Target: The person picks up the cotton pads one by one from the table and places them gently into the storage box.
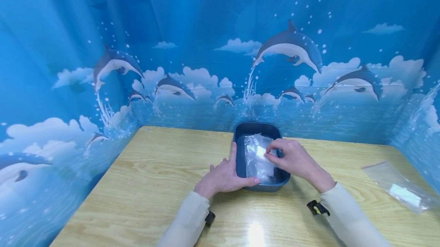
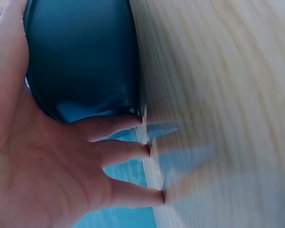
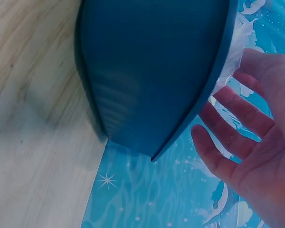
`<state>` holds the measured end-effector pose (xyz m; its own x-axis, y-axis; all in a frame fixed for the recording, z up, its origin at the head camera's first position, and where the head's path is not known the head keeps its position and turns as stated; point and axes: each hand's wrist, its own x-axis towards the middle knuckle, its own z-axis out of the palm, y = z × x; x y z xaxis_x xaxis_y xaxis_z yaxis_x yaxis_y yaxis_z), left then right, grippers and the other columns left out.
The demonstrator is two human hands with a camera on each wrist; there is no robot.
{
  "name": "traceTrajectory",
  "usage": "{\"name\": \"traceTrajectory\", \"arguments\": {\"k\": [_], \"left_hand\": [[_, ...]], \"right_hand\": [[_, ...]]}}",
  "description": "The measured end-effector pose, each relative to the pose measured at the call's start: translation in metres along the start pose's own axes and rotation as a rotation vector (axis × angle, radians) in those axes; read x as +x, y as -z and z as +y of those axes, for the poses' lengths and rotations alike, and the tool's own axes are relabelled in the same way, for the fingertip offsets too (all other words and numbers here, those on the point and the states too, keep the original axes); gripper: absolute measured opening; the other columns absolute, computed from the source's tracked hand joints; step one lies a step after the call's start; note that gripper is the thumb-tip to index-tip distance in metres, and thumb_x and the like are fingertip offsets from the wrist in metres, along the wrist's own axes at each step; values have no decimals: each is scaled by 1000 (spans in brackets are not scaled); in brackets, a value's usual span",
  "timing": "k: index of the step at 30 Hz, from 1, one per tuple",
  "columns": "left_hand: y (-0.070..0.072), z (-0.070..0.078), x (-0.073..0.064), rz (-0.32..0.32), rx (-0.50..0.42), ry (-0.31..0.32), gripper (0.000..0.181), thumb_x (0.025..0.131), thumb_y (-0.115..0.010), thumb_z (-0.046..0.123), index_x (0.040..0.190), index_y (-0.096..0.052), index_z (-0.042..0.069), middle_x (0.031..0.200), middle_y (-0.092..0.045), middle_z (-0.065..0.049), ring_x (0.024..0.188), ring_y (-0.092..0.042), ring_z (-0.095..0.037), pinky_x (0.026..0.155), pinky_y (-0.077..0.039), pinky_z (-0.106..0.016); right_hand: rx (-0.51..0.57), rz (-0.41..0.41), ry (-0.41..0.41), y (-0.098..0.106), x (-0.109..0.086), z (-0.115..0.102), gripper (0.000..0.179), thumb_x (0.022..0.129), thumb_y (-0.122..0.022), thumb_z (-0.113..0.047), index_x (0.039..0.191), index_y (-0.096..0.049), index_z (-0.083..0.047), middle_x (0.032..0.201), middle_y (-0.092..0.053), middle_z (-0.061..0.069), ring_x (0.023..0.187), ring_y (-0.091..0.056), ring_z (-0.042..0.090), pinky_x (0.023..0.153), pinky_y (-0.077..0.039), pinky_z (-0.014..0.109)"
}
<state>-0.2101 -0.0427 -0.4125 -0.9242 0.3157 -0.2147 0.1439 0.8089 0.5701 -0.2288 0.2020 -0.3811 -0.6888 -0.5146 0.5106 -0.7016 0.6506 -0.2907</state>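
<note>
A dark blue plastic bin (image 1: 262,188) stands on the table with clear plastic bags (image 1: 252,163) lying in it. My left hand (image 1: 223,176) rests against its near left corner, thumb along the front rim and forefinger along the left side. In the left wrist view the other fingers of that hand reach out straight, their tips at the tabletop. Over the bin's right rim, my right hand (image 1: 292,157) pinches a clear plastic bag (image 3: 232,54) between thumb and forefinger. Its other fingers are spread beside the bin wall in the right wrist view.
Another clear plastic bag (image 1: 395,184) lies flat on the wooden table (image 1: 165,163) at the right. A blue curtain (image 1: 206,18) printed with dolphins hangs behind the table and along both sides. The bin stands near the table's back edge.
</note>
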Motion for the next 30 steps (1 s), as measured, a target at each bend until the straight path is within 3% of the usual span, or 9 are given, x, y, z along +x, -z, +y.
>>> {"name": "traceTrajectory", "arguments": {"k": [18,25,30], "left_hand": [[-1,1,0,2,-14,10,133,76,-64,84,164,15,22,162,-36,-27,150,-38,-45,118,-17,-79],[0,1,0,-2,-7,13,134,76,-63,86,164,15,22,162,-37,-26,150,-37,-46,118,-17,-79],[-1,0,0,2,-5,9,134,75,-63,86,164,15,22,162,-37,-26,150,-37,-46,117,-17,-80]], "right_hand": [[-16,-43,-62,-6,1,-2,8,86,-82,-12,91,-76,-15,85,-75,-2,72,-67,10,65,-59,35],[-26,-42,-54,-7,0,-3,9,85,-84,-15,92,-77,-15,87,-75,-3,68,-62,2,58,-51,19],[-31,-28,-58,-6,-2,-4,9,86,-83,-15,93,-77,-17,89,-75,-2,71,-66,9,60,-54,23]]}}
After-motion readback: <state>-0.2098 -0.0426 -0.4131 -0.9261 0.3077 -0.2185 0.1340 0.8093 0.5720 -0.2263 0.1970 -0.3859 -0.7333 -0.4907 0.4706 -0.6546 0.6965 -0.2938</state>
